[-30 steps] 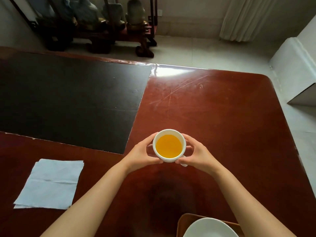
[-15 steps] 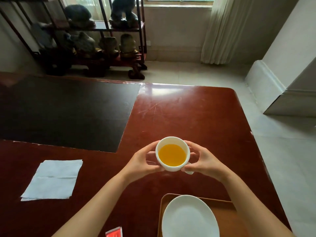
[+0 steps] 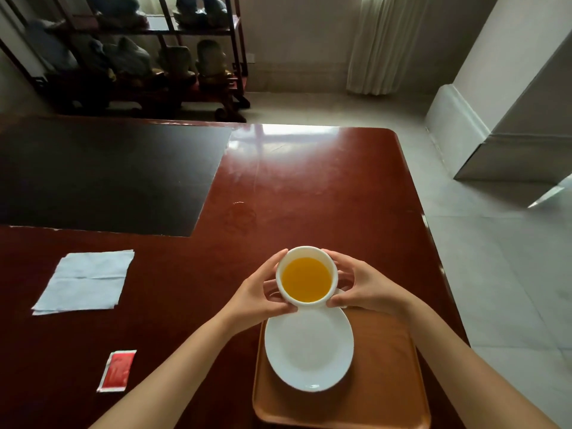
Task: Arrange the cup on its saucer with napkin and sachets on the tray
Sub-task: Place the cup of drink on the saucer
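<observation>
A white cup (image 3: 306,276) full of orange liquid is held in the air between both hands, just over the far edge of a white saucer (image 3: 309,348). My left hand (image 3: 259,297) grips its left side and my right hand (image 3: 366,286) its right side, where the handle is mostly hidden. The saucer lies on an orange-brown tray (image 3: 387,379) at the table's near edge. A folded white napkin (image 3: 85,281) lies on the table to the left. A red sachet (image 3: 117,370) lies nearer, left of my left forearm.
The red-brown table (image 3: 309,196) has a dark mat (image 3: 102,174) on its far left part. Its right edge drops to a tiled floor. A shelf with stone ornaments (image 3: 139,57) stands beyond the table.
Both hands have carried the cup nearer, from mid-table to above the saucer's far edge. The view has tilted, bringing the tray, saucer and red sachet fully in.
</observation>
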Demonstrator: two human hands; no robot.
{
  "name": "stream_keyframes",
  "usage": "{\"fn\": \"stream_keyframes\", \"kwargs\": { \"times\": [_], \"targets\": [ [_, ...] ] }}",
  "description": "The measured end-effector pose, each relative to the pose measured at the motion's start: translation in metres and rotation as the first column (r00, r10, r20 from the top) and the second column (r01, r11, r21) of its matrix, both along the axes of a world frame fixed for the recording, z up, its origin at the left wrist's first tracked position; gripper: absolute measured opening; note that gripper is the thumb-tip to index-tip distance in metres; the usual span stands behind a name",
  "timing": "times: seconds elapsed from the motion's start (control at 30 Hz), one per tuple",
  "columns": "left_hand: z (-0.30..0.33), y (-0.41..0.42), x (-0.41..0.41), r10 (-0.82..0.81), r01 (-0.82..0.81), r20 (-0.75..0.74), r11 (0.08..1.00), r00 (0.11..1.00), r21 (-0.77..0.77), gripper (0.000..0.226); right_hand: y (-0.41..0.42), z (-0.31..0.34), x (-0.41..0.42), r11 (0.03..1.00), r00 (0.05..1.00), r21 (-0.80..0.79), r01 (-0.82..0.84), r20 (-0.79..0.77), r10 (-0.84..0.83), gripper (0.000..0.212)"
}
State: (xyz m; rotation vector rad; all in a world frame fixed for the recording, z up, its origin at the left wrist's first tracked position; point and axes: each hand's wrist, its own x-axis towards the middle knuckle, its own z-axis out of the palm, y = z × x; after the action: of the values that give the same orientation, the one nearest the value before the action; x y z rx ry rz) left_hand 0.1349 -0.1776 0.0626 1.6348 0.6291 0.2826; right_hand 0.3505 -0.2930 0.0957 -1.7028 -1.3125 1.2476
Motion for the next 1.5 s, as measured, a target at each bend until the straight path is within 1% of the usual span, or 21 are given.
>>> {"fn": "stream_keyframes", "kwargs": {
  "times": [0.13, 0.27, 0.47, 0.7, 0.9, 0.97, 1.03, 1.1, 1.17, 1.23, 1.3, 1.37, 1.5],
  "targets": [
    [-0.012, -0.021, -0.008, 0.02, -0.019, -0.043, 1.0, 0.999, 0.017, 0.091, -0.014, -0.02, -0.009, 1.0, 1.0, -0.02, -0.013, -0.01, 0.013, 0.084],
    [-0.029, -0.04, -0.015, 0.055, -0.05, -0.109, 0.998, 0.992, 0.041, 0.09, -0.023, -0.041, -0.015, 0.996, 0.998, -0.06, -0.062, -0.002, 0.062, 0.083],
    [-0.051, -0.061, -0.021, 0.088, -0.075, -0.18, 0.994, 0.98, 0.074, 0.091, -0.031, -0.065, -0.019, 0.987, 0.993, -0.119, -0.107, 0.034, 0.112, 0.085],
    [-0.062, -0.075, -0.02, 0.113, -0.1, -0.181, 0.992, 0.977, 0.08, 0.093, -0.039, -0.072, -0.018, 0.979, 0.99, -0.15, -0.139, 0.009, 0.142, 0.09],
    [-0.065, -0.077, -0.022, 0.126, -0.113, -0.184, 0.99, 0.975, 0.08, 0.093, -0.043, -0.076, -0.021, 0.986, 0.994, -0.126, -0.113, -0.022, 0.111, 0.09],
    [-0.064, -0.076, -0.021, 0.115, -0.101, -0.196, 0.992, 0.974, 0.082, 0.094, -0.045, -0.076, -0.022, 0.988, 0.995, -0.119, -0.094, 0.009, 0.096, 0.091],
    [-0.063, -0.074, -0.021, 0.104, -0.089, -0.206, 0.993, 0.973, 0.081, 0.098, -0.051, -0.078, -0.024, 0.994, 0.993, -0.099, -0.047, 0.105, 0.057, 0.09],
    [-0.062, -0.073, -0.023, 0.104, -0.088, -0.221, 0.993, 0.97, 0.079, 0.107, -0.062, -0.083, -0.028, 0.998, 0.981, -0.056, 0.044, 0.191, -0.032, 0.088],
    [-0.06, -0.069, -0.025, 0.095, -0.074, -0.239, 0.993, 0.966, 0.094, 0.113, -0.075, -0.088, -0.034, 0.988, 0.969, -0.02, 0.151, 0.201, -0.144, 0.078],
    [-0.056, -0.065, -0.025, 0.051, -0.024, -0.263, 0.994, 0.964, 0.104, 0.115, -0.083, -0.093, -0.039, 0.968, 0.949, 0.001, 0.251, 0.198, -0.246, 0.063],
    [-0.053, -0.062, -0.022, -0.002, 0.023, -0.281, 0.997, 0.96, 0.071, 0.113, -0.087, -0.096, -0.043, 0.951, 0.931, 0.012, 0.308, 0.201, -0.304, 0.053],
    [-0.052, -0.061, -0.02, -0.022, 0.031, -0.277, 0.999, 0.961, 0.028, 0.106, -0.088, -0.096, -0.045, 0.945, 0.924, 0.018, 0.327, 0.205, -0.324, 0.05],
    [-0.051, -0.064, -0.025, 0.028, -0.018, -0.246, 0.999, 0.969, 0.044, 0.089, -0.088, -0.094, -0.042, 0.937, 0.921, 0.019, 0.349, 0.181, -0.346, 0.044]
  ]
}}
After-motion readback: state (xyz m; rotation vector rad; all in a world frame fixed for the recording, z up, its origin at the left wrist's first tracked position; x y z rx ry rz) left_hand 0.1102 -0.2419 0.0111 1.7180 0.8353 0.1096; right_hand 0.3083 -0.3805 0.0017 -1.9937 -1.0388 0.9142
